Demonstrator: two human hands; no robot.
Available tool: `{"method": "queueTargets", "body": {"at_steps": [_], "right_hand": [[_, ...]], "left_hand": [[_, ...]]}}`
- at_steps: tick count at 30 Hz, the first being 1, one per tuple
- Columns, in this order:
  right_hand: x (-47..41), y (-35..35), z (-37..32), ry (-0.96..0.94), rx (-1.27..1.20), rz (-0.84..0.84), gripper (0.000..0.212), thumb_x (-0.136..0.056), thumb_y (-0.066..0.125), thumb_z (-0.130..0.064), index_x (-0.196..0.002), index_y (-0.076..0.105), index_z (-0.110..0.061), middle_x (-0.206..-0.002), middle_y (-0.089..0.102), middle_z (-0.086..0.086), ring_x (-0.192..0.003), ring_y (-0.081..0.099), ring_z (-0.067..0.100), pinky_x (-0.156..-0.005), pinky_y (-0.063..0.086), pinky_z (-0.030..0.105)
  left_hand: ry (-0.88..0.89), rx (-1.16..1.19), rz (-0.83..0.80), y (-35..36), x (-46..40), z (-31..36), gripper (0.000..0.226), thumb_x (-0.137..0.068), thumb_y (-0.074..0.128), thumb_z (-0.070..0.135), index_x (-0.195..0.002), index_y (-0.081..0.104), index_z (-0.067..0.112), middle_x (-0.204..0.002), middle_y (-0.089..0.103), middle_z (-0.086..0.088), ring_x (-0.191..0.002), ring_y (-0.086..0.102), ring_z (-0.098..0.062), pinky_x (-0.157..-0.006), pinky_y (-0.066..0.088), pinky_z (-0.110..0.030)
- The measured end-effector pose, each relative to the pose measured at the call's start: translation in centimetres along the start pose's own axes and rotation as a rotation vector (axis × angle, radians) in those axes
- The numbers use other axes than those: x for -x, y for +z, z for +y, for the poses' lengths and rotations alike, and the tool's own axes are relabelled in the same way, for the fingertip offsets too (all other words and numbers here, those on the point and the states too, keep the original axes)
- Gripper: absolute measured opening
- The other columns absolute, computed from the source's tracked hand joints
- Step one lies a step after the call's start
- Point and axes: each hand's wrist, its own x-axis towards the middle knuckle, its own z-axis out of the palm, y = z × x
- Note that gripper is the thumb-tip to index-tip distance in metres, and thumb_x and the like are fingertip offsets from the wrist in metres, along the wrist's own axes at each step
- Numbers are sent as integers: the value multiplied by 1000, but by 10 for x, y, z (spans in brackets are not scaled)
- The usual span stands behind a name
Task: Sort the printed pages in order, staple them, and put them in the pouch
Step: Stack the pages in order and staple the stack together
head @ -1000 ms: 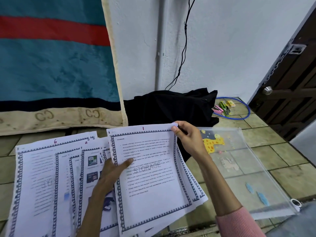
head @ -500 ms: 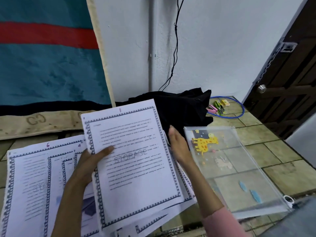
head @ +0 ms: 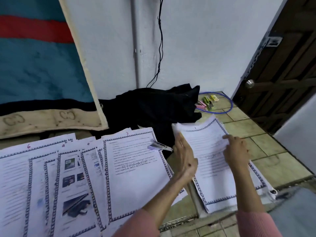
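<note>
Tiled flooring in greenish squares runs back to a white wall, with a dark wooden door at the far right and a teal-and-red blanket hanging at the far left. A black cloth lies heaped against the wall, and beyond it a blue hoop rings some small coloured items. Printed pages fan across the left of the floor, hand-numbered along their tops, and the one marked 7 lies rightmost of them with a stapler resting on its far right corner. To the right, a separate stack of pages with page 1 on top lies over the clear pouch, only an edge of which shows at the near right. The left hand rests along the stack's left edge, its grip spread with fingers straight. The right hand presses down on the top sheet, fingers loosely bent and the forefinger pointing left. Both arms wear pink sleeves.
</note>
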Motion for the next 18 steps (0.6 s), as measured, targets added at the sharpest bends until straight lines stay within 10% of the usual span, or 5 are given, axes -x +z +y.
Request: {"method": "queueTargets", "body": {"at_steps": [2,8,13,18], "right_hand": [[5,17,10,48,38,-51,30,-94,45,-28,-123,54,-27,-144,37,9,-131,28,33,-102,26,54],[15,38,7,27,81,-73,41,-95,40,-38,-134,45,-26,-158,7,10,-144,-1,34,-111,2,62],[51,57,-76,-512,-80,4,47,-91,28,-44,-128,53,-28,-148,37,9,-142,17,25,-111,15,53],[90,94,-128,-748,81,-205,47,-93,24,-38,-137,41,-36,-152,33,1,-142,26,26,-115,15,46]], "left_hand": [[117,-263,32,8,5,-4,133,-62,80,17,-141,-27,6,-153,21,-17,-138,30,-33,-104,38,-31],[196,-267,33,-24,10,-22,65,-96,30,42,-149,7,15,-158,-7,-7,-146,-12,-23,-119,-5,-36],[-154,-424,342,-94,30,-106,92,-73,-16,71,-148,14,28,-158,1,-9,-146,-3,-31,-115,-3,-45],[-323,-524,183,-117,56,-161,104,-56,-26,81,-147,1,39,-158,-11,-4,-145,-16,-26,-110,-19,-42]]}}
